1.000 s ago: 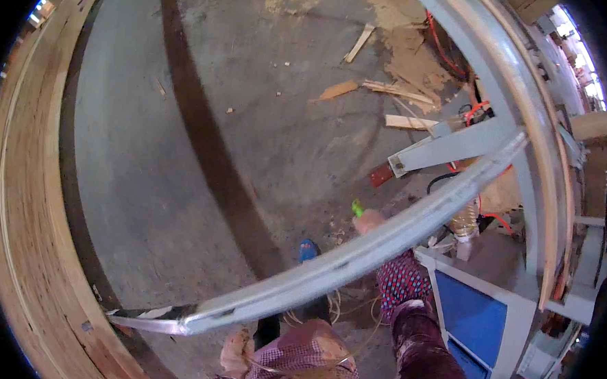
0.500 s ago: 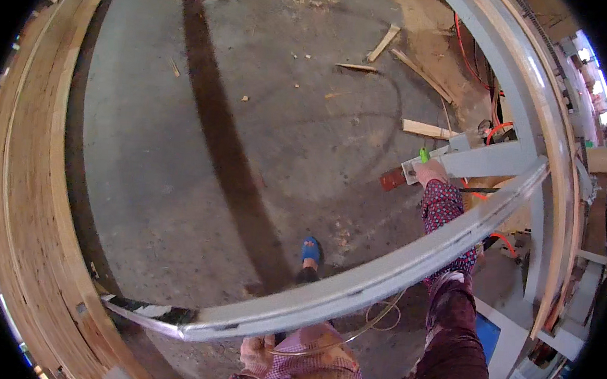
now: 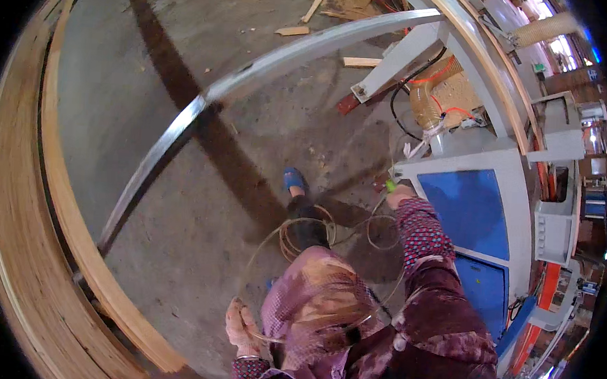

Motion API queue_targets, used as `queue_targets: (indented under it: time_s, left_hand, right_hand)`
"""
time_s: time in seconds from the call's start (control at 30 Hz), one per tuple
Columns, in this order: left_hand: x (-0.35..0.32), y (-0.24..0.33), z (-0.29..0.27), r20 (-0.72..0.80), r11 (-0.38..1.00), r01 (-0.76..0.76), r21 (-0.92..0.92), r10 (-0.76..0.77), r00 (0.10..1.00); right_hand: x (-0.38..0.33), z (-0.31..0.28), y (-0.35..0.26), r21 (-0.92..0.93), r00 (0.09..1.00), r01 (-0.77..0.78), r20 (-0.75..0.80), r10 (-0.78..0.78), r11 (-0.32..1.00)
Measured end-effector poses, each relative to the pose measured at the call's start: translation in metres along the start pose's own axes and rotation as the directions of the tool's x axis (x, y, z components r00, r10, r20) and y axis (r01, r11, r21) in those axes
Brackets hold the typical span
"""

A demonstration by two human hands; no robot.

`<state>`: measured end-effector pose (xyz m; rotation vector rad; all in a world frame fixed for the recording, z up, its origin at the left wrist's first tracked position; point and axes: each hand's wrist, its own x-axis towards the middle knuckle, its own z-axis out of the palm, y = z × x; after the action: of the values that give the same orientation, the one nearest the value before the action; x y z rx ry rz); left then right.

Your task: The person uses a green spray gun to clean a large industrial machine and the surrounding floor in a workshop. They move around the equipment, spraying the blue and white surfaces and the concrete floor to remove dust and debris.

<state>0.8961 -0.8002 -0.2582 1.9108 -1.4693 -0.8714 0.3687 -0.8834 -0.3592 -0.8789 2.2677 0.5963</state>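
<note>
At the lower middle, my left hand (image 3: pixel 241 328) is closed around a thin translucent hose (image 3: pixel 253 250). The hose curves up from that hand and forms loose loops in front of my legs. My right hand (image 3: pixel 400 195) reaches forward beside the blue-panelled machine (image 3: pixel 462 205). It is closed around a small bright green tool (image 3: pixel 390 186); most of it lies hidden in the fist, so its exact kind is unclear. A loop of hose hangs close by that hand.
A long grey metal beam (image 3: pixel 311 44) arches across ahead of me. Stacked timber (image 3: pixel 15 195) runs along the left. Wood offcuts (image 3: pixel 292 31) lie on the concrete floor. Beside the machine's grey leg (image 3: pixel 399 61) are orange cables and a ribbed duct (image 3: pixel 424 106).
The view has shifted, so the beam that crossed close before me now lies farther ahead. My right hand has come from the machine's leg to beside the blue panels. More hose loops show.
</note>
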Motion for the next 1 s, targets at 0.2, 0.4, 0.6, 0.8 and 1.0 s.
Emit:
queue_targets:
  time_s: [0.2, 0.4, 0.6, 0.8, 1.0]
  left_hand:
    - [-0.082, -0.046, -0.045, 0.207, 0.587, 0.608, -0.535, -0.607, 0.768]
    - [-0.105, -0.042, -0.070, 0.175, 1.000, 0.011, -0.012, -0.009, 0.985]
    - [-0.167, -0.119, -0.070, 0.063, 0.951, 0.291, -0.108, -0.286, 0.956]
    - [-0.226, -0.145, -0.127, -0.239, 0.757, 0.479, -0.445, -0.616, 0.750]
    - [-0.298, -0.205, -0.203, -0.341, 0.657, 0.496, -0.567, -0.736, 0.585]
  right_hand:
    - [-0.098, -0.041, 0.061, 0.312, 0.894, -0.235, -0.304, 0.330, 0.921]
    - [-0.095, -0.061, 0.090, 0.322, 0.902, -0.164, -0.335, 0.274, 0.932]
    - [-0.167, 0.043, -0.088, -0.258, 0.901, 0.425, 0.034, -0.432, 0.868]
    - [-0.330, 0.181, -0.257, -0.288, 0.680, 0.711, 0.511, -0.525, 0.641]
    - [-0.468, 0.317, -0.336, -0.347, 0.446, 0.895, 0.661, -0.604, 0.281]
